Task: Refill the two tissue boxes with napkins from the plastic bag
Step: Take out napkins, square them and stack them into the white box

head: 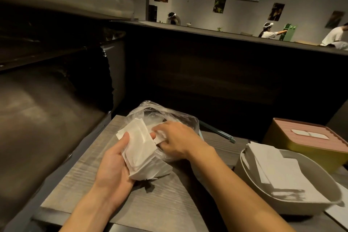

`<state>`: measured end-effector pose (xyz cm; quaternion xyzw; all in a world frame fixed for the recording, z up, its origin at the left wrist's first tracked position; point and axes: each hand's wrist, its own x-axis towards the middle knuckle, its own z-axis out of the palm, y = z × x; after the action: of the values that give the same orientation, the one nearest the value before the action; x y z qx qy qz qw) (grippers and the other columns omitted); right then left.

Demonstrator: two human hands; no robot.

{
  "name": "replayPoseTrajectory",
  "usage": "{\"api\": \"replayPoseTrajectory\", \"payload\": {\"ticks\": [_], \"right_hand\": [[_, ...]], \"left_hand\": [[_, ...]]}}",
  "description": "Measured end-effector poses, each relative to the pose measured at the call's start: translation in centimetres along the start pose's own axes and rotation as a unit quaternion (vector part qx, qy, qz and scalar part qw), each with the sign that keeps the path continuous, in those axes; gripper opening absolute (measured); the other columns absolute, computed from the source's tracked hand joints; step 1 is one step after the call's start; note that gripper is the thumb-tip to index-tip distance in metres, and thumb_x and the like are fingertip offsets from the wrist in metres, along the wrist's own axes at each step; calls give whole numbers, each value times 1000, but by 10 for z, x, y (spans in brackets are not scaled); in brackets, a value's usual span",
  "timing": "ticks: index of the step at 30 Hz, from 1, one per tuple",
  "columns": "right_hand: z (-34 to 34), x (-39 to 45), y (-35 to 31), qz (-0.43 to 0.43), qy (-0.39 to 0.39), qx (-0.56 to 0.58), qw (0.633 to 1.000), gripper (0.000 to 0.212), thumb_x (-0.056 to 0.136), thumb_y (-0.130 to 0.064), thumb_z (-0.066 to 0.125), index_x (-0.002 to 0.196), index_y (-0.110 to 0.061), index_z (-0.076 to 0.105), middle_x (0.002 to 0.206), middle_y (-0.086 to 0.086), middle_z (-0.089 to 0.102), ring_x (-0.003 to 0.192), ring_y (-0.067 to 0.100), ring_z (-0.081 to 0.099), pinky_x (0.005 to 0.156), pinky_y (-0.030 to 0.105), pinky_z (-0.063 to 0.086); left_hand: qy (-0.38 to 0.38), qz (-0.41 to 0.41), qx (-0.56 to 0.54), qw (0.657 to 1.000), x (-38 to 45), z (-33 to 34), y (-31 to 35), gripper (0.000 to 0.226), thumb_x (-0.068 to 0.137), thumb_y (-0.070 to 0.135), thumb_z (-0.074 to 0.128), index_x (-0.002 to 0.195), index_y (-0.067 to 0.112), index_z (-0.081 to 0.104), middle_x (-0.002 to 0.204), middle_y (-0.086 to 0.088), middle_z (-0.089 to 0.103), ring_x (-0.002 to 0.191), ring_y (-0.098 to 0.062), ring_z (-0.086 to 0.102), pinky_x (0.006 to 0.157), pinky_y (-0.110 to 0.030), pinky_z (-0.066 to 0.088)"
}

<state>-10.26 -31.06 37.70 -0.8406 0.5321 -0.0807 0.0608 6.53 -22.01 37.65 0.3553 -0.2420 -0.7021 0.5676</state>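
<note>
A clear plastic bag [169, 117] lies on the wooden table [154, 203] just beyond my hands. My left hand [114, 162] grips a stack of white napkins [140, 149] from below, thumb on top. My right hand [177, 139] reaches into the bag's mouth, fingers curled round more napkins. At the right stands an open white tissue box [250, 177] with napkins lying inside. Behind it sits a yellow tissue box with a pink lid [308, 141], closed, a napkin showing in its slot.
A teal pen-like stick [218, 132] lies behind the bag. A dark partition rises past the table's far edge, and a dark padded seat fills the left. People sit at a counter far back. White paper [339, 211] lies at the lower right.
</note>
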Motion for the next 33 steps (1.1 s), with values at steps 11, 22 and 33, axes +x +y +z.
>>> {"api": "replayPoseTrajectory", "payload": {"ticks": [11, 22, 33], "right_hand": [[2, 7, 1, -5, 89, -94, 992, 24, 99, -38, 54, 90, -21, 69, 95, 2, 68, 85, 29, 63, 66, 38, 39], [-12, 10, -5, -66, 13, -100, 993, 34, 93, -38, 62, 126, -41, 68, 122, -3, 62, 108, 25, 62, 86, 41, 48], [0, 15, 1, -22, 76, -76, 994, 23, 100, -42, 53, 85, -27, 63, 101, -2, 65, 87, 24, 61, 75, 40, 40]], "left_hand": [[1, -7, 10, 1000, 3, -3, 0, 57, 106, 43, 39, 103, 5, 81, 120, -20, 73, 100, -30, 75, 97, -49, 50], [18, -10, -10, 1000, 4, -3, 0, 52, 106, 43, 41, 127, 4, 68, 124, -19, 72, 111, -35, 72, 101, -53, 47], [4, -7, -6, 1000, 6, -4, -1, 52, 106, 40, 41, 103, 8, 82, 119, -16, 75, 104, -30, 75, 98, -50, 49]]}}
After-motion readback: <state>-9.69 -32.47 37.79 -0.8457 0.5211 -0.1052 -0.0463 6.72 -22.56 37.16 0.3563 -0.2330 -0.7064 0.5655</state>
